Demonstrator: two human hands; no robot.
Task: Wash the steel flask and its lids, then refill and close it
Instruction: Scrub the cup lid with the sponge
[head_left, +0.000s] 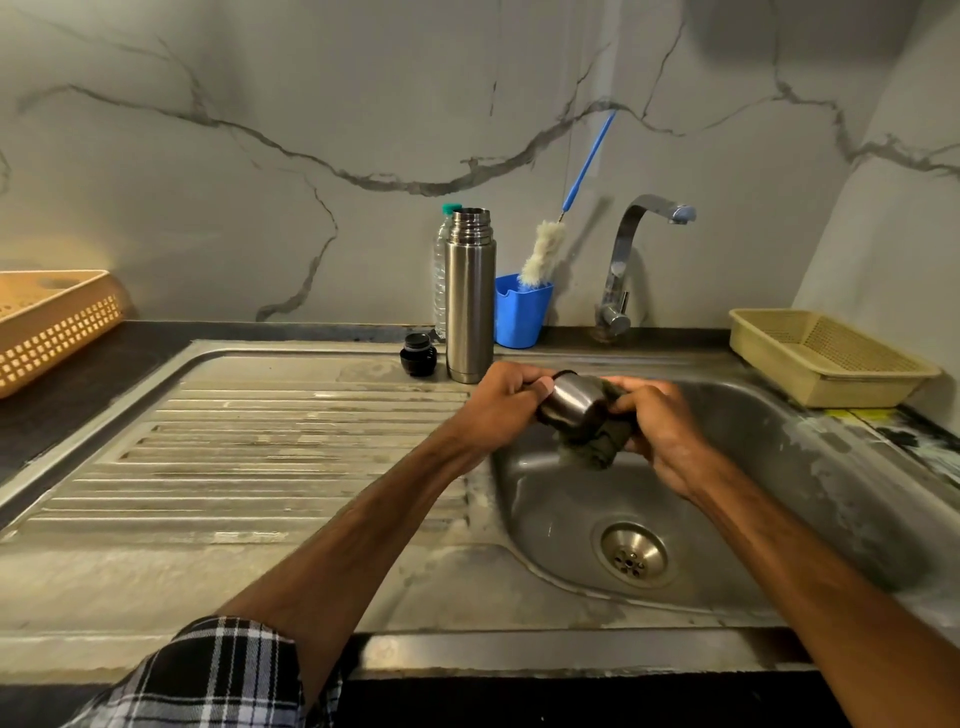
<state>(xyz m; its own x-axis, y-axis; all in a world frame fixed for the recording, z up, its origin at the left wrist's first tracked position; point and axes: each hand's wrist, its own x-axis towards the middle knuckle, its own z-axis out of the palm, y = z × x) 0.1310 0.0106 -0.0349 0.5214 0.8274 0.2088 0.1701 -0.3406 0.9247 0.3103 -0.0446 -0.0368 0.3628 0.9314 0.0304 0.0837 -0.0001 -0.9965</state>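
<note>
Grips steel cap (574, 397) in left hand (501, 402), pinches scrub cloth (592, 447) against it with right hand (662, 423), above sink basin (753, 467). Beyond left hand on drainboard (260, 441): open steel flask (470, 301), black stopper (417, 355); blue cup (519, 314) holding bottle brush (543, 254).

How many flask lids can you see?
2: the steel cup lid gripped in the left hand over the sink, and the black stopper on the drainboard beside the flask.
</note>
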